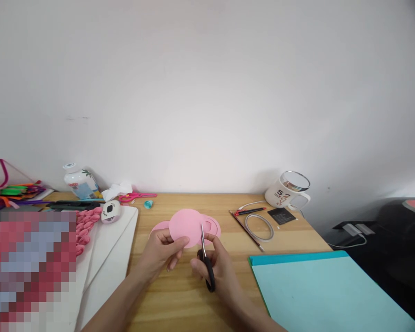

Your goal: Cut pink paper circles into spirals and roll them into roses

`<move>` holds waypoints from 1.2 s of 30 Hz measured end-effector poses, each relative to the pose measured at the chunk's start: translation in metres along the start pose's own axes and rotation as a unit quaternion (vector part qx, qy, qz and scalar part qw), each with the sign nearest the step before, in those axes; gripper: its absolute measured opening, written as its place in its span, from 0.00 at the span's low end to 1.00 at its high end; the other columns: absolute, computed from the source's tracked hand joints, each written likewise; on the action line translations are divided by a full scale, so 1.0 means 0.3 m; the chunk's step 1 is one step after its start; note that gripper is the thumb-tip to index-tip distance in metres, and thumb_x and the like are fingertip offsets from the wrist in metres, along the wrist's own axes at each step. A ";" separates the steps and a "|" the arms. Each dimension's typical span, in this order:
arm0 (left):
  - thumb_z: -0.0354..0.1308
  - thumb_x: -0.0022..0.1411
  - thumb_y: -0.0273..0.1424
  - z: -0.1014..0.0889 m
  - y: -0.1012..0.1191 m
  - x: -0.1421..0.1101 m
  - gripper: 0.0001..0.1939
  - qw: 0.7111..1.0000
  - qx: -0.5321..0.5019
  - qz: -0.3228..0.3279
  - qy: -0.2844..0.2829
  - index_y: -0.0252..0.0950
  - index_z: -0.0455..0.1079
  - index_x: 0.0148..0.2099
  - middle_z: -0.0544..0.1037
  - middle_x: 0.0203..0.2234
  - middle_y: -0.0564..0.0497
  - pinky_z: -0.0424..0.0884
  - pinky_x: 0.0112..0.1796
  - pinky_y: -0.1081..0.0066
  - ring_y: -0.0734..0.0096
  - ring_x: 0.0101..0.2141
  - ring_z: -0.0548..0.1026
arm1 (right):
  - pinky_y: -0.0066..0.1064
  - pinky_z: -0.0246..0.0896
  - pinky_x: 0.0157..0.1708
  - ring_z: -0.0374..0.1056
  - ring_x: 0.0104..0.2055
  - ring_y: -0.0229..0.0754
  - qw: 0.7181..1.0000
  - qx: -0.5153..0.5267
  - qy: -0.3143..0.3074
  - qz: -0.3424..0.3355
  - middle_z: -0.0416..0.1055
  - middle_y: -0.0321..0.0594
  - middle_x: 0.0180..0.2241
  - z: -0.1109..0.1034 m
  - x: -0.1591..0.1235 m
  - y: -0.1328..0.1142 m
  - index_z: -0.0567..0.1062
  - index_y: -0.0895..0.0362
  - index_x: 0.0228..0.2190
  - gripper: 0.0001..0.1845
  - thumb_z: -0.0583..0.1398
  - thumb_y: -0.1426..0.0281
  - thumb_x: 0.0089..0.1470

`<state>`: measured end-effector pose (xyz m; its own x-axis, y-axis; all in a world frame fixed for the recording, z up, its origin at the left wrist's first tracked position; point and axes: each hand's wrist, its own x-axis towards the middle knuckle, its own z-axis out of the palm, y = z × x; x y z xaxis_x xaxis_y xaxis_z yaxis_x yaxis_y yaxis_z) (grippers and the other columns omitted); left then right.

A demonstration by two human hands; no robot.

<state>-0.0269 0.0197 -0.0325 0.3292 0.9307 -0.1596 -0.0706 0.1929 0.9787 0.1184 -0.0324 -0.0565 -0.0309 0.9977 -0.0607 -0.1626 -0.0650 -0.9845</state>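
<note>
A round pink paper disc (184, 227) is pinched in my left hand (162, 249), thumb on top near its lower edge. My right hand (216, 265) holds black-handled scissors (210, 272), their blades pointing up and away over the disc's right edge. Whether the blades are parted is hard to make out. Behind the disc, to the right, lies another pink paper piece (214, 224) with curved cut lines. More pink paper (159, 225) shows at the left behind my fingers.
A white mug (280, 193), a black card (281, 216), a coiled cable (259, 228) and pencils (251, 211) lie at the back right. Light-blue paper sheets (325, 290) cover the front right. On the left are white paper (119, 244), a tape dispenser (110, 212), pink scissors (138, 197) and a bottle (79, 182).
</note>
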 end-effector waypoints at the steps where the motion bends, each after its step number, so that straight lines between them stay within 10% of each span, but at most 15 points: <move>1: 0.66 0.45 0.40 -0.001 0.000 0.000 0.17 1.000 0.011 -0.004 -0.004 0.32 0.66 0.20 0.67 0.09 0.57 0.49 0.09 0.81 0.85 0.07 0.58 | 0.23 0.44 0.19 0.51 0.18 0.32 1.000 0.008 -0.003 -0.006 0.57 0.22 0.17 -0.002 0.002 0.000 0.59 0.53 0.40 0.28 0.66 0.61 0.41; 36: 0.65 0.46 0.40 0.005 0.011 0.000 0.18 1.000 -0.008 0.010 0.004 0.33 0.64 0.20 0.68 0.11 0.57 0.50 0.10 0.81 0.84 0.08 0.59 | 0.22 0.45 0.16 0.51 0.15 0.32 1.000 -0.021 0.009 0.000 0.56 0.21 0.13 -0.002 0.002 0.010 0.59 0.53 0.40 0.27 0.65 0.61 0.41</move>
<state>-0.0257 0.0200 -0.0293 0.3198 0.9369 -0.1413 -0.0919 0.1791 0.9795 0.1186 -0.0320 -0.0595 -0.0132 0.9979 -0.0629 -0.1202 -0.0641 -0.9907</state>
